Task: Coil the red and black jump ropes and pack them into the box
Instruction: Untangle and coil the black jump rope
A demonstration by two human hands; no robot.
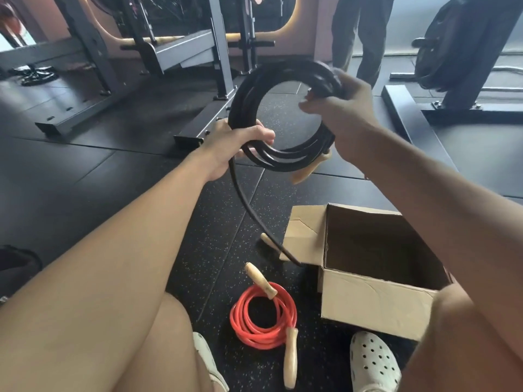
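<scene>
Here left hand (pixel 236 147) and right hand (pixel 346 111) each grip the glossy black rope (pixel 285 162), wound in round loops

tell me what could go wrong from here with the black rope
The black jump rope has a loose tail trailing to the floor beside the box flap; it may snag there when drawn in. Its loops are unsecured, held only by the left hand and right hand, so they could spring apart.
</scene>
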